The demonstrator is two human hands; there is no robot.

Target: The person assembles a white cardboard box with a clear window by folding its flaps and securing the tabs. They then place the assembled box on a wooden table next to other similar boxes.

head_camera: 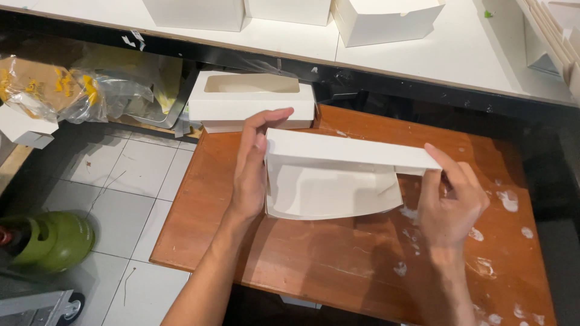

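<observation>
The box point(338, 175) sits in the middle of the wooden table point(338, 265), held up off the surface between both hands. It is a half-folded white card box, and its long axis runs left to right across the scene, dipping a little toward the right end. Its open side faces the person, so the curved inner flap shows below the flat top panel.

The left hand point(254, 169) is at the box's left end. The palm lies flat along that short side, fingers together and pointing away toward the far edge, thumb on the near side: pressed against the card rather than pinching it.

The right hand point(450, 199) is at the right end. Its fingers are curled, and the fingertips and thumb nip the top panel's corner where it juts out past the flap. So the box lies directly between the two hands, each as close as the other, one per short end.

Just beyond the left hand, at the table's far left corner, stands a finished box with a window point(251, 102) cut in its top, near the held one but apart from it. Farther back, more white boxes point(380, 21) stand on a pale counter point(423, 54). Down on the tiled floor point(121, 181) to the left is a green gas cylinder point(51, 238), and a crumpled plastic bag point(66, 90) lies farther off.
</observation>
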